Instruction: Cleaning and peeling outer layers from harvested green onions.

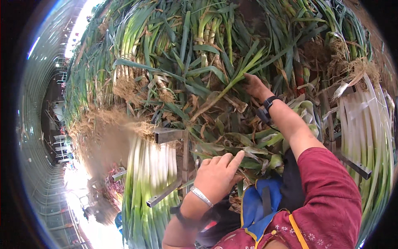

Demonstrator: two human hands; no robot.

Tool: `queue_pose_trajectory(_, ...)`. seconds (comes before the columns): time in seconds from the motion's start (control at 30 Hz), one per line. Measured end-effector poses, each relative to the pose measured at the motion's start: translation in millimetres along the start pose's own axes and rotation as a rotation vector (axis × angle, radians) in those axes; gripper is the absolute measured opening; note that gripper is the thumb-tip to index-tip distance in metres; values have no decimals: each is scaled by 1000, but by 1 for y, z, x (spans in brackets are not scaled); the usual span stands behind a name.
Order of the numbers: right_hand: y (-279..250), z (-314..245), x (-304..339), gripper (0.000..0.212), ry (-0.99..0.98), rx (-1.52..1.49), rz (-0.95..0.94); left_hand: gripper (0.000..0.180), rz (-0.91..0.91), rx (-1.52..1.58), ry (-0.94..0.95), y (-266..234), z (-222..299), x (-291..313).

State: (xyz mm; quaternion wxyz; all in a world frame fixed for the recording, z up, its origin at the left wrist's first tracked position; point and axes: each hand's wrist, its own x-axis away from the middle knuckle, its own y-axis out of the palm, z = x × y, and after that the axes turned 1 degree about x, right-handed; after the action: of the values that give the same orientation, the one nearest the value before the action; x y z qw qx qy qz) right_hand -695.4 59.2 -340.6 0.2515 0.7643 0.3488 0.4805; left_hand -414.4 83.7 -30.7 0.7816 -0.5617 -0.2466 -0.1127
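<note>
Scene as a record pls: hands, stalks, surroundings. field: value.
right_hand: right hand at a single leek-like stalk, fingers partly hidden so grip unclear
left_hand: left hand back up, over loose leaves; nothing visibly held, palm hidden
stalk_pose: slanted, roots lower left, green leaves upper right
pile: untrimmed stalks, beyond the hands, roots and dry leaves on
left_side: pale, cleaner stalks by metal bars
right_side: another pale bundle
wrists: dark watch-like band right; silver bracelet left
</note>
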Motion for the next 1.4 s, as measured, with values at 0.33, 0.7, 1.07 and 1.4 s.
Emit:
queue_pose_trajectory(0.33,18,-13,-34,28,-44,-97,17,67,13,-21,15,-2,4,-7)
queue_pose_trajectory(0.7,31,11,-26,44,-5,-56,215,67,26,-29,59,0,15,-10)
queue_pose_trajectory(1.07,37,16,-49,50,-34,-69,109,65,-9,-45,55,7,17,-8)
queue_pose_trajectory(1.4,26,15,-73,73,-27,-185,94,67,38,-29,81,3,19,-6)
